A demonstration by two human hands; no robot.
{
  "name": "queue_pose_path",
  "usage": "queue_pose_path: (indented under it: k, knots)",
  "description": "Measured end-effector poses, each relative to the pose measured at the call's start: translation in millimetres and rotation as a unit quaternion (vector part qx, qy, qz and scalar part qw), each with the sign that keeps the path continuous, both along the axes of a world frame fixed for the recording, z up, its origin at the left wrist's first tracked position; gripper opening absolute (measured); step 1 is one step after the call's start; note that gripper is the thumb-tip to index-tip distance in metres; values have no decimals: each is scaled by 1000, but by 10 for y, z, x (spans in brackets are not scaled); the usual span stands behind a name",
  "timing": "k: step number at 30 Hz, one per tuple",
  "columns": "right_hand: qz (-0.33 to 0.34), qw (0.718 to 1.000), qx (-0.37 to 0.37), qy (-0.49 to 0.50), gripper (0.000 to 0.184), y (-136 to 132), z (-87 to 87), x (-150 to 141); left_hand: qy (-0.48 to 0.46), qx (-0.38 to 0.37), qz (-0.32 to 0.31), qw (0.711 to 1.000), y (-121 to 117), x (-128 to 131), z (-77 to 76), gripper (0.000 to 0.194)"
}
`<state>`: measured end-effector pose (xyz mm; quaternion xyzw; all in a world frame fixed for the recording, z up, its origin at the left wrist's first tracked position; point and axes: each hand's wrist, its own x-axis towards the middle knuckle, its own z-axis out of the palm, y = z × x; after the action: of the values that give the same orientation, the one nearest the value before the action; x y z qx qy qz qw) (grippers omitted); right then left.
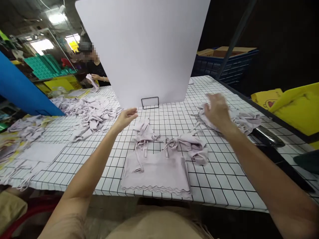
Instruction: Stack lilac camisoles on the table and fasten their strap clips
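My left hand (127,119) hovers over the table just left of a crumpled pale lilac garment (142,131), its fingers loosely stretched and nothing in them. Further right, my right hand (216,108) is somewhat blurred, thumb and fingers apart, over a heap of pale lilac garments (245,120); whether it touches the cloth I cannot tell. In front of me lies a flat stack of pale lilac strappy tops (156,172) with wavy hems towards me. Another bunched garment (195,147) lies at the stack's upper right.
A large white panel (149,49) stands upright in a wire stand (150,103) on the checked tablecloth (219,179). Loose garments (92,114) cover the left side, near a blue panel (22,79). A co-worker (97,71) handles cloth behind. Yellow bags (296,109) and blue crates (236,63) sit right.
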<state>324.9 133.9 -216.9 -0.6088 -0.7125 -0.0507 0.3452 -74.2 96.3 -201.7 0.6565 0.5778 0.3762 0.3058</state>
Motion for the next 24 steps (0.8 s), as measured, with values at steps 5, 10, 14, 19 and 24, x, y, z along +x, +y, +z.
queue_pose_path:
  k: [5,10,14,19,24]
  knots:
    - [255,944,-178,-112,29,-367,-428,-1327,82,-109,88,987,-251,-265,-711,38]
    - [214,916,-289,-181,56,-431,-605,-1145,16,-126,84,988,-287,-254,-1029,34]
    - [109,898,-383,-186,51,-454,-614,-195,-129,-115,54,983,-151,-249,-952,36]
    - [-5,917,-362,-166,34,-368,-267,330,-284,-70,-1,956,176,-22,-466,35]
    - [203,948,-246,-4,66,-2,449,-465,-283,-46,-126,950,363,406,375,31]
